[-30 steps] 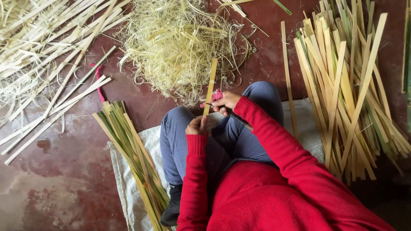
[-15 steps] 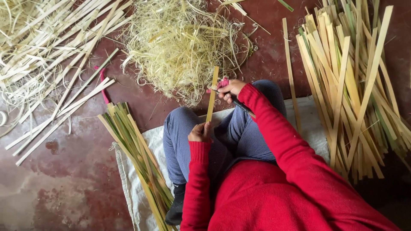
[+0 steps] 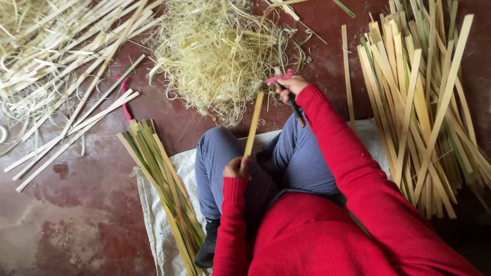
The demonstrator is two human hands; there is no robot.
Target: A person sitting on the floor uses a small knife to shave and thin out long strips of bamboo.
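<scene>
Thin pale bamboo strip (image 3: pixel 253 124) upright above blue-striped knees, lower end pinched in closed left hand (image 3: pixel 238 167). Right hand (image 3: pixel 289 86), further right, closed round dark-handled knife (image 3: pixel 295 109), clear of the strip. Beyond: heap of yellow bamboo shavings (image 3: pixel 220 51); green-edged splint bundle (image 3: pixel 166 184) lying near left.
</scene>
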